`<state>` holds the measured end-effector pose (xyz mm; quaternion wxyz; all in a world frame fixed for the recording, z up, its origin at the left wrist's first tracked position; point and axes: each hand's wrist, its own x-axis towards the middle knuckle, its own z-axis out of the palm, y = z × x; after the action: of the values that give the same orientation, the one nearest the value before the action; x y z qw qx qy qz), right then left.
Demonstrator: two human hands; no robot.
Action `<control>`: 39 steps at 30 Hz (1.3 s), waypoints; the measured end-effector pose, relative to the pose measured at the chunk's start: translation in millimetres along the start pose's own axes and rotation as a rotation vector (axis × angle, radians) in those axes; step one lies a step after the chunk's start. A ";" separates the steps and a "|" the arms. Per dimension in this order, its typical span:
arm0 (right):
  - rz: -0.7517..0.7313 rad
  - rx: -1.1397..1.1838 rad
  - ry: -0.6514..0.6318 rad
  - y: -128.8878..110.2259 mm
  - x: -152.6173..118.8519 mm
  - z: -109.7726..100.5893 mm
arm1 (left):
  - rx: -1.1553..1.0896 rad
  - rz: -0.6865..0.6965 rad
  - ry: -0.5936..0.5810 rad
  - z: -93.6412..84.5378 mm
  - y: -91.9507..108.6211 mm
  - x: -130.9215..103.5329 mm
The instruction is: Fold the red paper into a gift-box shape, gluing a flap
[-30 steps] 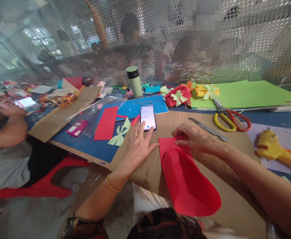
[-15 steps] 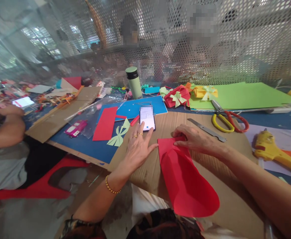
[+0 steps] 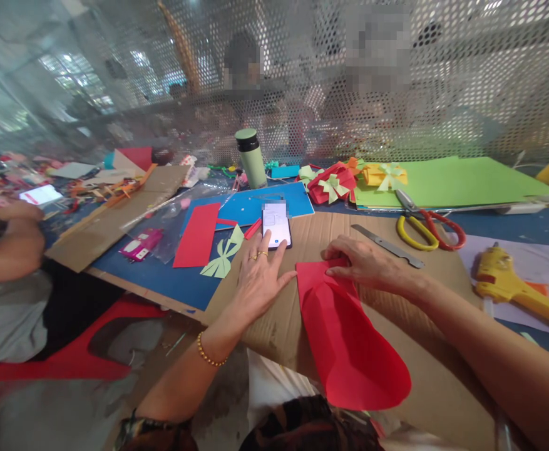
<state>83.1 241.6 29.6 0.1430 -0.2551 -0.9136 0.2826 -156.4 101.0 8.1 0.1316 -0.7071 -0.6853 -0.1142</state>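
Observation:
My left hand (image 3: 261, 275) lies with fingers spread, its fingertips at the lower edge of a lit phone (image 3: 276, 220). The thumb reaches to the upper left edge of a red paper sheet (image 3: 321, 326). My right hand (image 3: 356, 263) pinches that sheet at its top end, thumb on top. The sheet is bent over, and its lower part bulges in a loose curve. Beneath it all is a piece of brown cardboard (image 3: 419, 332). A flat grey blade (image 3: 387, 244) lies just beyond my right hand.
Scissors (image 3: 424, 225) and a yellow glue gun (image 3: 504, 275) are on the right. Behind stand a green flask (image 3: 250, 158), folded paper pieces (image 3: 335, 181) and green sheets (image 3: 462, 181). Left are a red strip (image 3: 196, 235), a green paper bow (image 3: 223, 254) and a seated person (image 3: 6, 300).
The view has shifted very slightly. Both hands keep their places on the phone's edge and the red paper.

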 end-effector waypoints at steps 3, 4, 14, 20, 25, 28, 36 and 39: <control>-0.009 0.013 0.008 0.3 0.2 0.0 | -0.001 0.009 0.011 -2.3 0.4 -0.8; -0.009 0.018 0.005 0.3 0.3 -0.3 | -0.002 0.007 0.008 -2.7 0.6 -1.0; -0.004 -0.005 0.001 0.4 0.6 -0.9 | 0.001 0.010 0.018 -1.2 1.1 0.0; 0.009 -0.003 0.000 -2.3 0.6 -1.3 | 0.005 -0.012 0.004 -3.6 4.0 0.5; 0.008 -0.023 -0.011 -0.7 1.6 -1.3 | 0.014 -0.017 0.006 -5.2 2.2 0.0; -0.002 -0.027 -0.002 1.1 1.5 -1.1 | 0.006 -0.067 0.027 -4.5 -4.3 0.4; 0.014 -0.003 -0.009 -1.7 0.4 -3.2 | -0.078 -0.127 0.052 -17.2 -30.4 9.4; 0.027 -0.003 -0.021 -2.6 0.4 -3.6 | -0.071 -0.067 -0.002 -27.6 -31.1 21.3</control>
<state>83.3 241.5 34.0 0.1294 -0.2647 -0.9118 0.2859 -186.2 112.3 42.2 0.1021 -0.6881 -0.7041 -0.1421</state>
